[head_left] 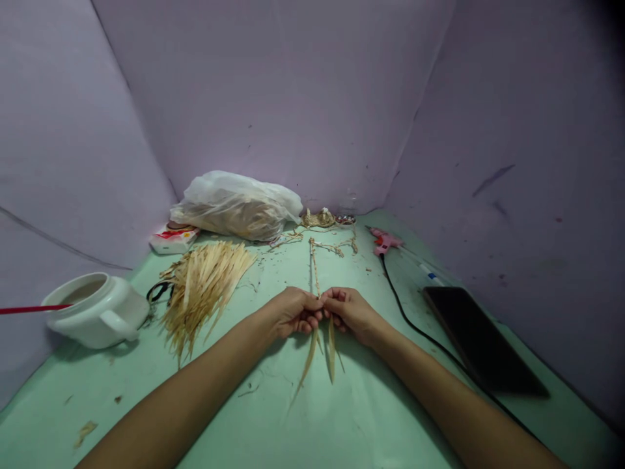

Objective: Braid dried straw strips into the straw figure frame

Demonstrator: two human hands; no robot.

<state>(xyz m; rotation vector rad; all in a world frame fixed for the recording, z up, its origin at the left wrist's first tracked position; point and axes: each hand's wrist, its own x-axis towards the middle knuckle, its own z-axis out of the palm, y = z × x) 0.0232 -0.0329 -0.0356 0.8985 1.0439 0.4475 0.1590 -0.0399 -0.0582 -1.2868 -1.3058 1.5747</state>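
A thin braid of dry, straw-coloured leaf strips (316,273) runs from the far side of the green table towards me. At its near end my left hand (299,311) and my right hand (347,311) meet, thumbs and fingers pinched on the strips. Loose strip ends (331,358) hang out below both hands and spread towards me. The exact crossing of the strips is hidden by my fingertips. To the left of my left hand lies a fanned bundle of dry leaf strips (205,286), partly over black-handled scissors (159,291).
A white pot (122,303) with a red stick (34,310) stands at left. Behind are a white box (174,241), a filled plastic bag (239,208) and a woven piece (318,218). At right lie a pink glue gun (385,240), its black cord (415,329) and a dark tablet (481,339).
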